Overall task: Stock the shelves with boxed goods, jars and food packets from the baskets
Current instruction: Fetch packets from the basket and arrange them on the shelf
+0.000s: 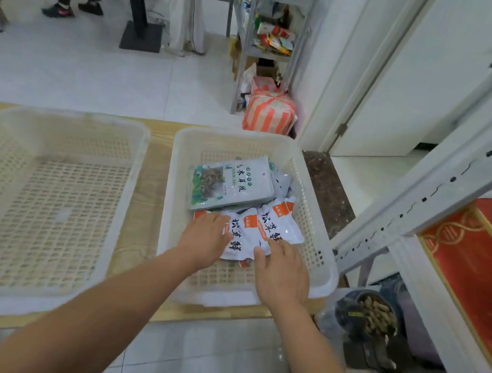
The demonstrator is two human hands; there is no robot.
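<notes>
Both hands were down in the right basket (174, 196). The left hand (205, 238) lay flat on a white packet (239, 241), its fingers (221, 221) straight and close together, pressing on the packet without curling round it. The right hand (283, 276) was spread wider, thumb out to the side, and its fingers (275, 243) were slightly apart with the tips touching the lower edge of a second white packet (280, 223); whether any tip had got under that edge I could not tell. The two white packets overlapped near the middle of the basket. Behind them a green packet (229, 182) lay tilted on top of more packets, mostly hidden. The left basket (138, 173) stood just beside the right one on the table (147, 205). To the right stood the shelf (422, 205), with a red box (482, 268) on one level and a jar (374, 313) of peanuts lower down.
</notes>
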